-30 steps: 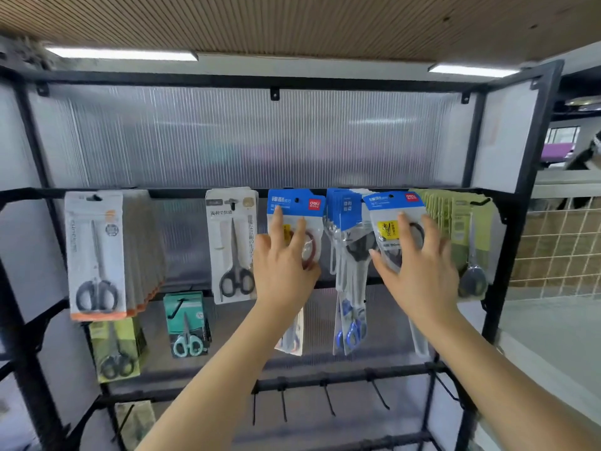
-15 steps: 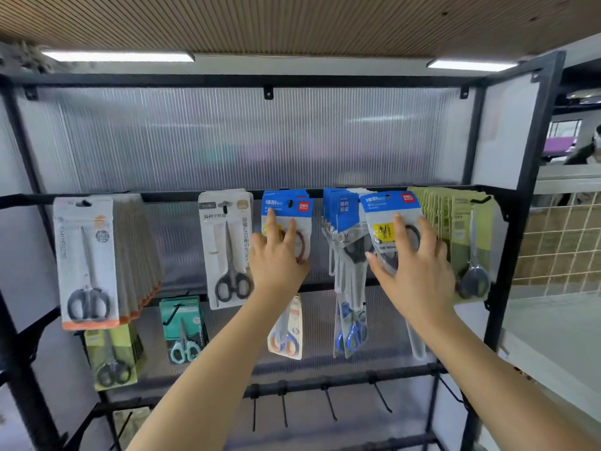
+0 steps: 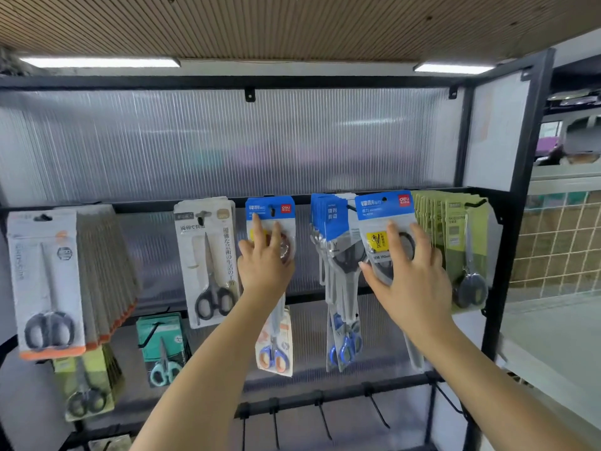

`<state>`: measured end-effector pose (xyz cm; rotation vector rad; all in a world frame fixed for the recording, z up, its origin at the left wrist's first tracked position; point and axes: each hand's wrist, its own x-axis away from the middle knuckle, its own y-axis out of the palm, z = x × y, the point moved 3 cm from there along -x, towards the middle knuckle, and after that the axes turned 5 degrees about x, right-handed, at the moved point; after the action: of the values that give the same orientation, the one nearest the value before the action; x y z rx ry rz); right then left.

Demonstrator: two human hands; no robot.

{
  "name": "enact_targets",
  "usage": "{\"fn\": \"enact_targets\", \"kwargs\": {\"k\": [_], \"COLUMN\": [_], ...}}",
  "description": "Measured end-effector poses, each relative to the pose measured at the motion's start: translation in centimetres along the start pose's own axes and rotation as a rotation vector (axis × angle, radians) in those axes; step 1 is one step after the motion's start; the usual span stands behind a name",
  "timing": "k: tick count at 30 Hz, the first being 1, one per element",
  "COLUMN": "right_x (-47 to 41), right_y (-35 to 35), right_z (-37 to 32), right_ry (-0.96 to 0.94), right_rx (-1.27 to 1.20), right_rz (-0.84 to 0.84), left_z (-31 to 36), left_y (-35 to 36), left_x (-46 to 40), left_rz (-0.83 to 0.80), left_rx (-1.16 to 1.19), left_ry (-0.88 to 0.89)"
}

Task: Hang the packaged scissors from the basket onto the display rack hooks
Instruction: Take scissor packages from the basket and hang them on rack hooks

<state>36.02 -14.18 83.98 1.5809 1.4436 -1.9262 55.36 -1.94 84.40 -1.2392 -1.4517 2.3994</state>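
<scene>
Scissors packs hang along the top rail of the black rack [image 3: 517, 222], and both hands are raised to 2 of them. The left hand [image 3: 265, 265] rests on a blue-topped pack [image 3: 271, 209] near the middle of the rail; its index finger points up onto the blue header, the next finger lies on the clear blister, and the other fingers curl against the pack's front. Whether the thumb pinches the pack from behind cannot be told. This pack's hole sits at the hook level.

The right hand [image 3: 411, 284] is spread flat with straight fingers against a second blue pack [image 3: 385, 209], which tilts slightly and stands in front of a blue stack [image 3: 328, 216] hanging just to its left. The fingertips cover the yellow label and the black handles; the thumb reaches along the pack's left edge. Its lower end hangs down past the wrist.

Between the 2 hands is a gap of bare rail. Left of the left hand hangs a white pack [image 3: 208, 262] with black-handled scissors, and far left a grey stack [image 3: 45, 281]. Right of the right hand a green stack [image 3: 455, 242] fills the rail's end. On the lower rail hang a teal pack [image 3: 162, 346], an orange-handled pack [image 3: 274, 349] below the left wrist, and blue-handled packs [image 3: 344, 343]. Bare hooks [image 3: 377, 408] stick out from the bottom rail.
</scene>
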Motion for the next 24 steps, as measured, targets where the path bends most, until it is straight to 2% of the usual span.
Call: {"fn": "enact_targets", "kwargs": {"k": [3, 5, 7, 8, 9, 11, 12, 14, 16, 20, 22, 24], "right_x": [0.0, 0.1, 0.4, 0.5, 0.8, 1.2, 1.4, 1.9, 2.3, 2.8, 2.1, 0.6], "right_y": [-0.2, -0.3, -0.4, -0.5, -0.5, -0.6, -0.5, -0.4, -0.2, -0.1, -0.9, -1.9], "right_z": [-0.2, -0.4, -0.6, -0.8, -0.9, -1.4, -1.6, -1.9, -2.0, -1.2, -0.4, 0.4], "right_ry": [-0.001, -0.015, -0.043, -0.063, -0.086, -0.13, -0.148, -0.183, -0.213, -0.25, -0.215, -0.09], "right_rx": [-0.007, -0.013, -0.013, -0.012, -0.012, -0.012, -0.007, 0.013, 0.022, -0.013, -0.14, -0.405], "right_rz": [-0.001, 0.002, 0.021, 0.036, 0.053, 0.079, 0.086, 0.087, 0.088, 0.011, -0.034, -0.111], "left_z": [0.0, 0.4, 1.2, 1.8, 2.7, 4.6, 5.4, 6.8, 7.4, 7.5, 7.4, 7.3], "left_y": [0.6, 0.3, 0.0, -0.3, -0.8, -1.6, -2.1, -2.7, -2.8, -2.3, -2.3, -2.3], "left_x": [0.6, 2.0, 3.6, 4.3, 4.8, 5.4, 5.5, 5.5, 5.4, 5.5, 5.5, 5.7], "left_rz": [0.021, 0.182, 0.35, 0.311, 0.2, -0.136, -0.244, -0.342, -0.361, -0.371, -0.381, -0.389], "left_rx": [0.016, 0.088, 0.241, 0.401, 0.612, 1.093, 1.267, 1.452, 1.551, 1.544, 1.484, 1.423], "left_ry": [-0.031, -0.002, 0.172, 0.234, 0.233, 0.111, 0.047, -0.014, -0.067, -0.112, -0.088, -0.05]}}
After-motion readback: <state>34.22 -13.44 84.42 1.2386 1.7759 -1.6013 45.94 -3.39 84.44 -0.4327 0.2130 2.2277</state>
